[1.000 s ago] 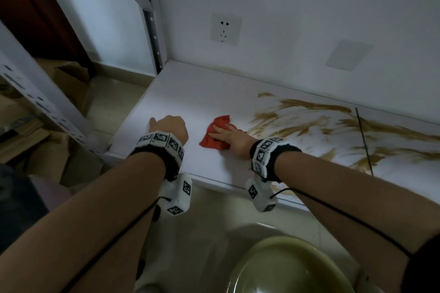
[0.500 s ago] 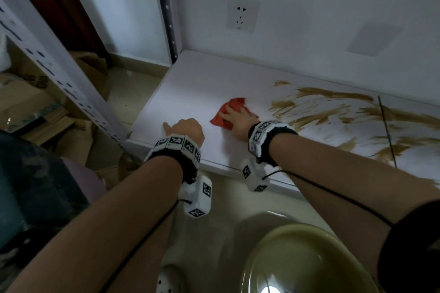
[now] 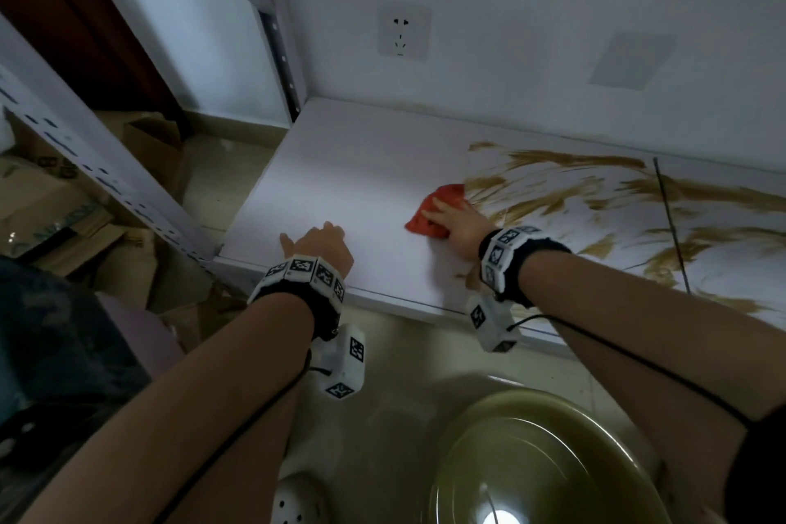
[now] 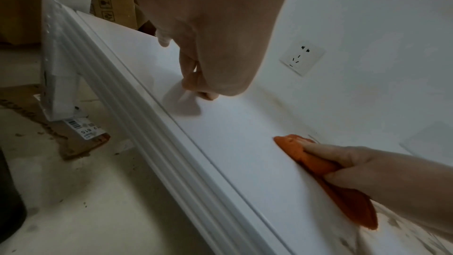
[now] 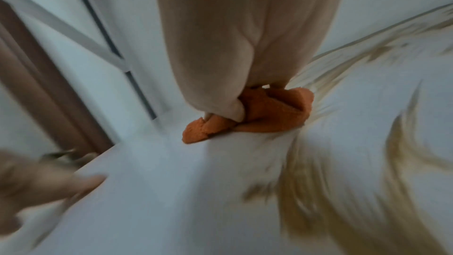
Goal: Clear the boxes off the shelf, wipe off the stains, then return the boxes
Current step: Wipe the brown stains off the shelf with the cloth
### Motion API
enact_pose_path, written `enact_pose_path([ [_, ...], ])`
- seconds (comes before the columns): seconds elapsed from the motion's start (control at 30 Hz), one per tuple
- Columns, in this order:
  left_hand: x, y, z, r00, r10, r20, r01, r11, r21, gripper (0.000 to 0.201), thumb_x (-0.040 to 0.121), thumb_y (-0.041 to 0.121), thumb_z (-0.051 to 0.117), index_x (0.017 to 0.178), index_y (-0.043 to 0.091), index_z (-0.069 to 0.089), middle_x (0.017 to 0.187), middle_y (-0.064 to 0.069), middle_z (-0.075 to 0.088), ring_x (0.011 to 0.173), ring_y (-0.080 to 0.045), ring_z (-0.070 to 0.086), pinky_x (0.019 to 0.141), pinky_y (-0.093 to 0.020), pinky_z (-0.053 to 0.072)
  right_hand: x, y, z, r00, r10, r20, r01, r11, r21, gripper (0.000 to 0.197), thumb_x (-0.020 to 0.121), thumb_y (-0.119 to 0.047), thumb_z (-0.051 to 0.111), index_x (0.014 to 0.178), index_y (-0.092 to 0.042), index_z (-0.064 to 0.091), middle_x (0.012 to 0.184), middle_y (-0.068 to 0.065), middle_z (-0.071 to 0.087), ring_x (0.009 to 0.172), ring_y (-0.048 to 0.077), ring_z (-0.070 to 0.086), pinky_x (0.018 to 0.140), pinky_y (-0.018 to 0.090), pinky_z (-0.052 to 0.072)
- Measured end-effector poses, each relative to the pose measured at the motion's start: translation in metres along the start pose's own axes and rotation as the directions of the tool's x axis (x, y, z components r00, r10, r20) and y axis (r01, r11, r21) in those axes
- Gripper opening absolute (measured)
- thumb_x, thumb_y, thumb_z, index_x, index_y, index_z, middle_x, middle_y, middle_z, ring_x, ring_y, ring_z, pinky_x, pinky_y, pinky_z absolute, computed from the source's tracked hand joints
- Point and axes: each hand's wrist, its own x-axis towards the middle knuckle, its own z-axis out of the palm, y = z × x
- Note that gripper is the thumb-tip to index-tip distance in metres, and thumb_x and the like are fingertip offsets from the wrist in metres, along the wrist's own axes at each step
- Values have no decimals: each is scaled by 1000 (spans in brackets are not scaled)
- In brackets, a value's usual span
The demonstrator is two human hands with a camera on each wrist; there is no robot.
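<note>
Hard to see much in the right wrist view: all blurry, with the left hand (image 5: 36, 187) only a smear in the corner. Cut off at the right edge of the head view: the flat white shelf (image 3: 353, 191) and its brown stains (image 3: 574, 183), streaky and smeared. Hidden under the right hand (image 3: 459, 221): most of a soft, fuzzy orange-red cloth (image 3: 429, 213), bunched up, pressed on the shelf right at the left end of the stains, fingers lying flat on top and thumb tucked at its side. Resting on the clean part of the shelf near the front edge: the left hand (image 3: 323, 242), fingers curled into a loose fist, holding nothing. Off the shelf, on the floor to the left, partly behind a grey metal post (image 3: 85, 153): brown cardboard boxes (image 3: 46, 204). Cut off at the bottom: a round, shiny greenish basin (image 3: 540, 468).
</note>
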Motion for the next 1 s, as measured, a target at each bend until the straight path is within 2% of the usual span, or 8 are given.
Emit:
enact_pose_path([
  [0.17,-5,3,-1,999,2,51,-2,1000,15,57,96,14,26,151,14,15,155,-5,23,143,-21,23,118,-51,3,9,-4,-17,994,100,40,-97,993,-68,71,96,-6,40,152,-27,2,159,-1,-9,146,31,-4,120,44,5],
  [0.33,-8,7,-5,999,12,32,-14,998,66,58,95,13,27,151,12,14,154,-7,27,141,-23,28,118,-51,7,2,-42,0,996,-82,-40,80,996,-32,63,96,-13,38,151,-32,13,160,-5,-3,146,31,0,118,51,8],
  [0.43,-12,9,-6,1000,4,21,-5,997,71,58,95,15,29,151,12,15,151,-7,32,138,-23,33,117,-53,10,-11,-68,11,987,-161,-5,161,987,-1,63,96,-11,35,150,-34,13,160,-5,-3,147,30,-3,118,52,4],
  [0.63,-21,11,-1,998,53,31,-57,990,130,63,93,9,32,151,14,8,160,1,3,145,-19,14,115,-58,7,-31,-56,18,966,-254,56,255,967,-16,64,96,-4,34,149,-36,18,159,-9,-3,147,25,-2,119,48,6],
  [0.77,-31,12,-2,999,48,22,-50,989,137,58,91,10,32,148,14,22,156,0,19,140,-19,27,115,-59,6,-39,-25,20,990,-143,19,143,990,16,66,95,-5,37,149,-35,15,159,-9,-2,147,27,0,118,49,12],
  [0.83,-38,13,-5,998,56,27,-60,986,157,54,92,12,33,146,15,29,153,1,24,139,-18,28,116,-57,5,-39,-6,12,998,-49,26,49,999,15,72,92,-9,49,150,-32,12,159,-5,-4,146,30,1,118,48,15],
  [0.9,-44,17,-6,995,84,47,-91,979,185,53,93,14,32,146,15,30,154,1,24,140,-17,27,117,-55,2,-40,10,4,996,60,66,-59,998,-16,86,87,-19,62,151,-29,6,159,0,-6,146,34,0,118,47,14],
  [1.0,-54,27,4,995,84,61,-92,983,156,56,93,14,32,148,11,24,154,-2,25,139,-18,30,118,-51,0,-45,13,2,981,166,102,-166,986,-12,91,86,-23,65,151,-30,2,159,0,-10,146,34,-4,118,48,12],
])
